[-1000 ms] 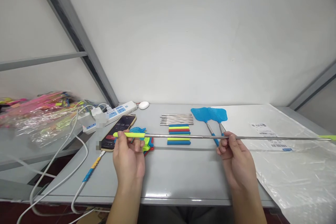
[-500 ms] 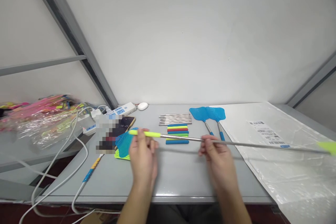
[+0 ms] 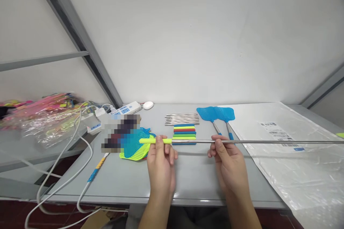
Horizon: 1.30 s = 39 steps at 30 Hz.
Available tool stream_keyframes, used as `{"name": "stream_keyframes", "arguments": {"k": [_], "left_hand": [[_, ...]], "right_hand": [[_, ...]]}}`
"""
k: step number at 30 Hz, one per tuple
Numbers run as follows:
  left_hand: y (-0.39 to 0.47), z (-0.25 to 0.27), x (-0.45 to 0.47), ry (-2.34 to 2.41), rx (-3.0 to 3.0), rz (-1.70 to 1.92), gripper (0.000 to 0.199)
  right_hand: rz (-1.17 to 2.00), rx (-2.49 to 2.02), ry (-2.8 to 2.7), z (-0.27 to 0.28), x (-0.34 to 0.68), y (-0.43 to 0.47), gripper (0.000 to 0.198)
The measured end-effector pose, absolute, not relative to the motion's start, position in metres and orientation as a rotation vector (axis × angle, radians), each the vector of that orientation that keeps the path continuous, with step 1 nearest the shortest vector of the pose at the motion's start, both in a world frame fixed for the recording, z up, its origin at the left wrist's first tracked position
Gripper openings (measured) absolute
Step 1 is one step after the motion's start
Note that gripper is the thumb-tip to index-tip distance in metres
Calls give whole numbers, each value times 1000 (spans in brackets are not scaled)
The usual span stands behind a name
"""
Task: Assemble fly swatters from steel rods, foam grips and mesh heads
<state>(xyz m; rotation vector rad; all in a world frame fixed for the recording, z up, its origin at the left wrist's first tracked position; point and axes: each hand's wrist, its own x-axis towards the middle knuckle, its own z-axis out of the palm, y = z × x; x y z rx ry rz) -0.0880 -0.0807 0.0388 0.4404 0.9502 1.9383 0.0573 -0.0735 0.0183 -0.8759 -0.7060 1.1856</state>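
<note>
Rod is running parallel to the front tabletop edge, left hand pinching its yellow grip, right hand its shaft.

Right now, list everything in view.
rod: one, silver, lime handle, in both hands
metal tubes: several, silver, back centre
sleeves: several, blue, lime, red, green, nearer than tubes
swatters: two, blue, right of tubes
swatter heads: pile, blue and lime, left
pixelated patch: one, mixed, left, unreadable
power strip: one, white, back left
oval object: one, white, beside strip
cables: several, white, left
bagged goods: pile, multicoloured, left
packaging: one, white, right
table: one, grey, beneath
wall: one, white, behind
bars: several, grey, sides
left hand, right hand: two, central
</note>
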Motion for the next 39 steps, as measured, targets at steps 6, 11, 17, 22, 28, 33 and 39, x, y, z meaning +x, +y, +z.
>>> {"name": "stream_keyframes", "arguments": {"k": [6,11,17,22,28,33,39], "left_hand": [[-83,39,-98,954,411,2058,32],[-82,38,-109,961,386,2130,30],[-80,40,-115,902,281,2204,24],[-72,45,-135,819,186,2160,28],[-71,43,-145,800,190,2080,27],[-77,40,-135,856,345,2222,27],[-80,41,-129,941,420,2194,28]], "right_hand": [[1139,-850,-634,22,65,-74,22],[1061,-824,-520,29,71,-73,21],[961,-771,-403,35,91,-70,21],[901,-729,-346,33,111,-67,18],[892,-729,-315,32,114,-67,17],[868,-756,-350,30,112,-69,17],[867,-796,-470,30,106,-70,23]]}}
